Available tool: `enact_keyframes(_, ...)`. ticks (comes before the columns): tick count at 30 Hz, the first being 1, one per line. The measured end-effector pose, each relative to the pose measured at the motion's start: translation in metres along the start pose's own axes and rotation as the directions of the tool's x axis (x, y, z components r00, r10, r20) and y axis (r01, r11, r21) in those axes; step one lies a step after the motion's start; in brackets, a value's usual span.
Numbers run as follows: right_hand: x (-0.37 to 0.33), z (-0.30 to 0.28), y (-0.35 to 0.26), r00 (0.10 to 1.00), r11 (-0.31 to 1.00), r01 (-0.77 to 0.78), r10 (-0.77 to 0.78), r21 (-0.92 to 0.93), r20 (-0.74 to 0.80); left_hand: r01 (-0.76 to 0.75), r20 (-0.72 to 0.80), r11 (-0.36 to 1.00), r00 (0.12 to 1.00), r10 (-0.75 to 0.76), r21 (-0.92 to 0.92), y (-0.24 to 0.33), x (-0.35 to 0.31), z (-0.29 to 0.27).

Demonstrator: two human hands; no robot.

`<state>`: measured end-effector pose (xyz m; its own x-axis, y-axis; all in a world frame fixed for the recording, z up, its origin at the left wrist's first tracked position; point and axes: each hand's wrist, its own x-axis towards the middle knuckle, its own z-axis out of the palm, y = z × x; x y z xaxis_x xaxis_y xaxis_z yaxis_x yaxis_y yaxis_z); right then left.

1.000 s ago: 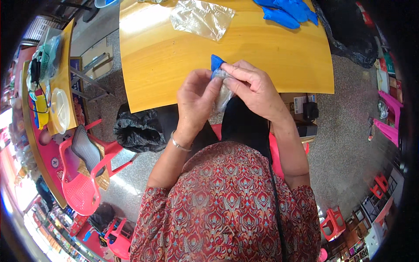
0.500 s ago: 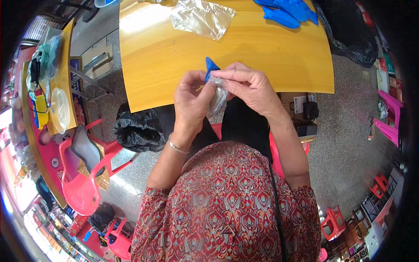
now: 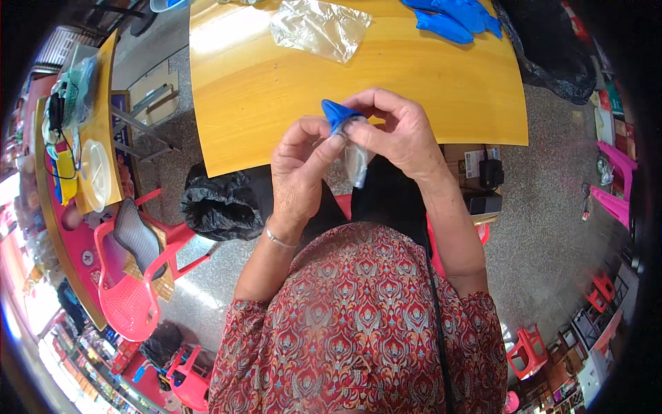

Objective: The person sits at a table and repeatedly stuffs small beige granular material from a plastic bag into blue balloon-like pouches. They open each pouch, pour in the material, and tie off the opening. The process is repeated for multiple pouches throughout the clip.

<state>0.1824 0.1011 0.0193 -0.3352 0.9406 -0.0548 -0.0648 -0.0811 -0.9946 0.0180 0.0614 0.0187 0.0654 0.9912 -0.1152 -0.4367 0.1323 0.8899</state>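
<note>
Just past the near edge of the yellow table point(image 3: 276, 103), both hands meet at a small blue piece point(image 3: 336, 114) with a pointed tip; it looks like soft fabric or rubber. A clear plastic bag point(image 3: 356, 163) hangs below it from the fingers. My left hand point(image 3: 301, 160) pinches the bag and the blue piece's lower edge between thumb and forefinger. My right hand point(image 3: 402, 132) is closed on the same spot, its thumb pressed to the clear plastic and its fingers behind the blue piece. Exactly how the two join is hidden by the fingertips.
A flat clear plastic bag point(image 3: 321, 27) and several blue pieces point(image 3: 455, 17) lie at the table's far side. Black bags point(image 3: 224, 207) stand at the left knee and far right. A red chair point(image 3: 127, 303) is at the left, with boxes point(image 3: 476, 169) under the table at right.
The blue piece has tilted leftward and shows more above the fingers. The clear bag's hanging end has swung right. My right hand's fingers have arched and shifted slightly.
</note>
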Motion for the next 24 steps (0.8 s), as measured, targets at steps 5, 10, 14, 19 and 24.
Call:
enact_keyframes(5,-0.001,0.014,-0.004,0.98,0.98,0.028,-0.065,-0.195,-0.188,-0.034,-0.022,0.996,0.999,0.035,0.077,-0.002,-0.003,-0.003)
enact_keyframes(10,0.004,0.024,0.002,0.912,0.901,0.14,-0.279,-0.411,-0.3,-0.062,-0.053,0.979,0.996,0.074,0.192,-0.007,-0.002,-0.002)
enact_keyframes(14,0.002,0.022,0.006,0.906,0.893,0.166,-0.306,-0.419,-0.294,0.026,-0.088,0.999,0.996,-0.025,0.018,-0.01,-0.002,0.001)
enact_keyframes(19,0.002,0.024,0.009,0.945,0.992,0.089,-0.056,0.088,-0.322,0.075,-0.09,0.996,0.993,-0.078,-0.039,-0.002,0.009,0.009)
enact_keyframes(24,-0.002,0.016,0.01,0.971,0.968,0.026,0.036,0.251,-0.236,0.068,-0.174,0.998,0.983,-0.065,0.016,-0.004,0.005,0.012)
